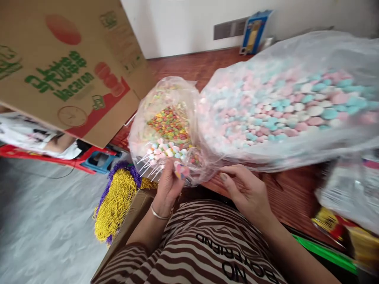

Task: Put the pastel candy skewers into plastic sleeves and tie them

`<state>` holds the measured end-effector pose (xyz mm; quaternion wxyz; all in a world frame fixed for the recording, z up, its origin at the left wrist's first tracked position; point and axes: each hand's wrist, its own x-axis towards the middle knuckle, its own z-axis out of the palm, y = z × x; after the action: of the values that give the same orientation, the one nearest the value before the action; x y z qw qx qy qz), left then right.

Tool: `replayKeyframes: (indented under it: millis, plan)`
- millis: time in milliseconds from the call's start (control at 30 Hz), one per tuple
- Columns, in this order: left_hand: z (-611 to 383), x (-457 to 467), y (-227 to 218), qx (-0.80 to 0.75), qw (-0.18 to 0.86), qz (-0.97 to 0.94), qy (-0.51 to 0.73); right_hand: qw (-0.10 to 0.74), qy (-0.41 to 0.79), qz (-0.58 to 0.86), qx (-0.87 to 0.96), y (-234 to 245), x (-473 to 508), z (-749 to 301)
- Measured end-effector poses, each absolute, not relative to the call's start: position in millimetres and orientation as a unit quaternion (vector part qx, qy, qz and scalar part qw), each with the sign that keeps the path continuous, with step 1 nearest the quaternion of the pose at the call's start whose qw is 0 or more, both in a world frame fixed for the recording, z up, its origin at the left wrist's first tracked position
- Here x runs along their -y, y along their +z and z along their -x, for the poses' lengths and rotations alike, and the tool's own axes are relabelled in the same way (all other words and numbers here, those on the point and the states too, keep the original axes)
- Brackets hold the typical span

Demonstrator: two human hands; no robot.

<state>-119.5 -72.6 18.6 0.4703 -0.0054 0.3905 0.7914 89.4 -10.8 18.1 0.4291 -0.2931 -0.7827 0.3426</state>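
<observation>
My left hand (pixel 168 181) is closed on a small pink, yellow and purple piece (pixel 181 170), whose exact kind I cannot make out. Right behind it, several white sticks topped with pastel balls (pixel 167 152) lie in a clear plastic bag (pixel 142 106). Small red, green and yellow candy-like pieces (pixel 171 124) fill the middle of that bag. My right hand (pixel 248 191) is beside the bag's right edge, thumb and forefinger close together. Whether they pinch a bit of thin plastic is too blurred to see.
A large clear bag of pink, white and blue round pieces (pixel 296 106) covers the table's right. A cardboard box (pixel 89 39) stands left, with yellow fringe (pixel 117 201) hanging below. A blue box (pixel 256 31) leans at the wall. Plastic packs (pixel 349 193) lie right. Another person's arm (pixel 60 142) shows left.
</observation>
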Motion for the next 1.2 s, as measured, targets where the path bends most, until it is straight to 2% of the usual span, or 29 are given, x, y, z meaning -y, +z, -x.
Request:
replayKeyframes:
  millis: [100,200,300,500,633,700,767,867,1000,1067,1133,1200]
  plan:
    - [173,121,15,-0.345,0.364,-0.005,0.865,0.292,0.321,0.213,0.875,20,0,-29]
    - [204,162,4,-0.351,0.279,-0.015,0.894,0.15,0.23,0.154,0.949,25,-1,45]
    - [215,185,-8,-0.378,0.236,-0.016,0.895,0.067,0.151,0.09,0.982,26,8,122]
    - [219,189,-22,-0.416,0.243,-0.008,0.876,0.042,0.124,0.059,0.99,26,21,204]
    - [227,180,-29,-0.356,0.287,0.034,0.889,0.035,0.104,0.136,0.985,42,-4,158]
    - [229,172,-30,-0.335,0.31,0.039,0.889,0.037,0.068,0.23,0.97,50,-24,118]
    - [229,160,-29,-0.321,0.334,0.039,0.885,-0.019,0.049,0.282,0.958,51,-43,84]
    - [223,136,-24,-0.294,0.364,0.066,0.881,-0.091,0.085,0.344,0.931,42,-56,56]
    - [207,101,-10,-0.253,0.405,0.11,0.872,-0.073,0.105,0.376,0.918,30,-46,38]
    - [199,87,-4,-0.239,0.42,0.121,0.867,0.006,0.141,0.379,0.915,29,-34,17]
    - [192,75,2,-0.236,0.431,0.124,0.862,0.129,0.225,0.33,0.908,30,-21,-13]
    - [184,65,6,-0.246,0.442,0.125,0.854,0.2,0.31,0.273,0.888,31,-10,-44]
